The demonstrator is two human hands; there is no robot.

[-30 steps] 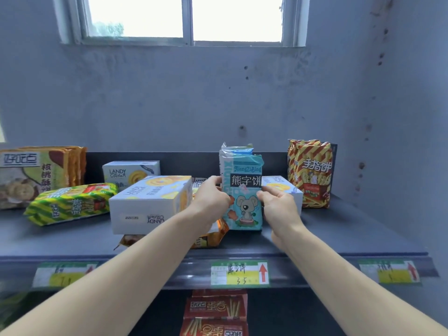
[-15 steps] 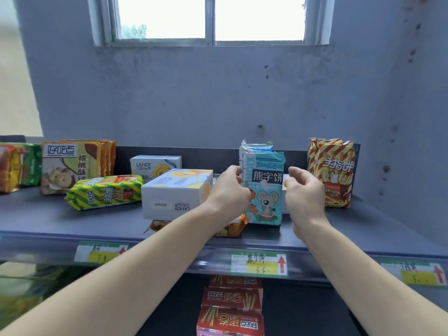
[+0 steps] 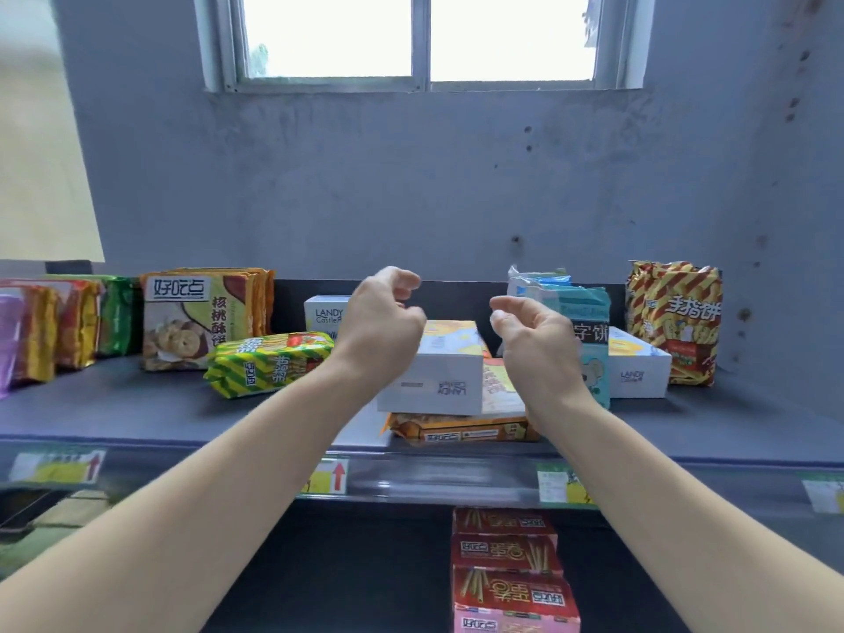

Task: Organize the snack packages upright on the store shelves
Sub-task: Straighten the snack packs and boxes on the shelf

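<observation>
A blue mouse-print snack pack (image 3: 589,322) stands upright on the dark shelf (image 3: 114,404), partly behind my right hand (image 3: 536,344). My left hand (image 3: 381,322) hovers above a white LANDY box (image 3: 438,376) that lies flat on an orange packet (image 3: 461,429). Both hands are empty, with curled fingers held apart, one on each side of the box. A green-yellow striped packet (image 3: 269,363) lies flat to the left. A second white LANDY box (image 3: 637,367) lies flat to the right of the blue pack.
A striped red-yellow bag (image 3: 673,317) stands at the right end, upright cookie packs (image 3: 201,312) and more packets (image 3: 55,326) at the left. A third LANDY box (image 3: 325,315) stands at the back. Red stick-snack boxes (image 3: 507,568) fill the shelf below. Price tags line the shelf edge.
Both hands let go of the blue pack, which stays upright, and moved left over the flat white box. The view swung left too.
</observation>
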